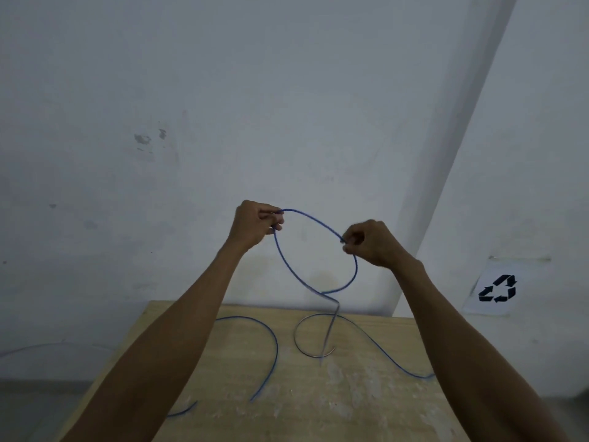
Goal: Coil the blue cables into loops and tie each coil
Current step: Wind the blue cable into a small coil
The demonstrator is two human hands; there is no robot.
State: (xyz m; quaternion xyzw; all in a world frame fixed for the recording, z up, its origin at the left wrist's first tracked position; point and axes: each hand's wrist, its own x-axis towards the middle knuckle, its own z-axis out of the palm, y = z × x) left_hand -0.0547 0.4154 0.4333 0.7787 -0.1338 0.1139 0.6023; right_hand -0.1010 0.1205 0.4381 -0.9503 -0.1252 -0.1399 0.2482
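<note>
Both arms reach up and away from the body, bare from the elbows to the wrists. The left arm (178,314) comes up from the near left, and the right arm (452,317) comes up from the near right. The left hand (258,224) is a bit higher and its curled fingers (274,215) pinch the blue cable (318,223). The right hand (369,242) is a bit lower, and its fingers (349,242) pinch the same cable. The two hands are near each other but do not touch.

Thin blue cable (356,267) raised above the wooden table (287,409) in one open oval loop, tail dropping to curl on the table's far middle. Another blue strand (276,346) arched across the table's left half.
</note>
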